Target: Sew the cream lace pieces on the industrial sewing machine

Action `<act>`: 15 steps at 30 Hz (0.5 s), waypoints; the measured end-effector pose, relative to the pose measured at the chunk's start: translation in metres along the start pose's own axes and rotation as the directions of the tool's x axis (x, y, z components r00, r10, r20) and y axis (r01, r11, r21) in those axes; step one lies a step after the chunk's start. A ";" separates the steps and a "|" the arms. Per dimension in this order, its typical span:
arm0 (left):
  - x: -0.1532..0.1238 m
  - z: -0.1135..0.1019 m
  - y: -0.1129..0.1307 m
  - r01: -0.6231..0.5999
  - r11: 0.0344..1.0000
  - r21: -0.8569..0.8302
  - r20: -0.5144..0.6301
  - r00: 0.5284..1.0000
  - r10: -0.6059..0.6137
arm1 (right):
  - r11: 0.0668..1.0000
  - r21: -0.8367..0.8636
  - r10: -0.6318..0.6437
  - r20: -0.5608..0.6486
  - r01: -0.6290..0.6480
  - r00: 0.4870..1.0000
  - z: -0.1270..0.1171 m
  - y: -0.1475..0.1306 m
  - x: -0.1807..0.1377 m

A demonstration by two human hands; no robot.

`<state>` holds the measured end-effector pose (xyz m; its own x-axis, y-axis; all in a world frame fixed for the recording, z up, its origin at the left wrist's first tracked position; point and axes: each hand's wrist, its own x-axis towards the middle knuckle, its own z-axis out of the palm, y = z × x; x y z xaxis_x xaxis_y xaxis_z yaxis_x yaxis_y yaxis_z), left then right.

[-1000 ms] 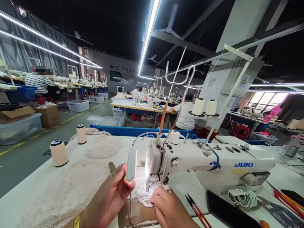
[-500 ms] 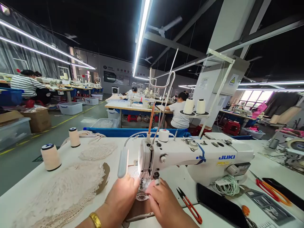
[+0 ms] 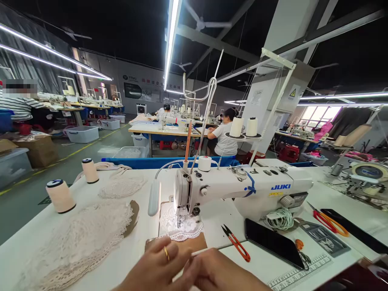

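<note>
My left hand (image 3: 156,267), with a gold ring on one finger, and my right hand (image 3: 218,274) lie together at the table's near edge. Their fingertips are pinched against each other, and what they pinch is too small to name. Just beyond them a piece of white lace (image 3: 182,227) lies on a brown backing (image 3: 197,243) under the needle of the white JUKI sewing machine (image 3: 242,188). A lit gooseneck lamp (image 3: 154,198) hangs at the machine's left.
A pile of lace (image 3: 75,238) and two thread spools (image 3: 60,196) sit at left. Right of the needle lie red thread snips (image 3: 237,243), a black phone (image 3: 273,242) and orange scissors (image 3: 330,222). Other people sit at tables behind.
Both hands have drawn back from the needle area toward the near edge and come together. The lace stays under the presser foot. The view has shifted slightly left.
</note>
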<state>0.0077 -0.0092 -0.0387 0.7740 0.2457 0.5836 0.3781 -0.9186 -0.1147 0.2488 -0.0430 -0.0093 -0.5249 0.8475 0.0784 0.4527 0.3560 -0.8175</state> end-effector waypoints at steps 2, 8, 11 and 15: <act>0.014 -0.015 -0.021 0.023 0.996 0.081 0.009 1.000 -0.024 | 0.991 -0.104 0.072 -0.089 -0.081 0.993 -0.012 0.009 0.015; 0.030 -0.022 -0.066 0.138 0.904 0.404 -0.110 0.989 -0.101 | 0.898 -0.259 0.272 -0.308 -0.356 0.912 -0.044 0.040 0.088; 0.024 -0.017 -0.072 0.121 0.884 0.451 -0.095 0.992 -0.087 | 0.877 -0.328 0.260 -0.291 -0.352 0.921 -0.042 0.038 0.095; 0.012 -0.017 -0.056 0.080 0.957 0.278 -0.146 0.988 -0.040 | 0.886 -0.398 0.176 -0.184 -0.237 0.967 -0.030 0.015 0.044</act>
<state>-0.0129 0.0399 -0.0117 0.6754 0.2347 0.6991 0.5652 -0.7737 -0.2863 0.2539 0.0110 -0.0010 -0.2951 0.9547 0.0373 0.8125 0.2713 -0.5160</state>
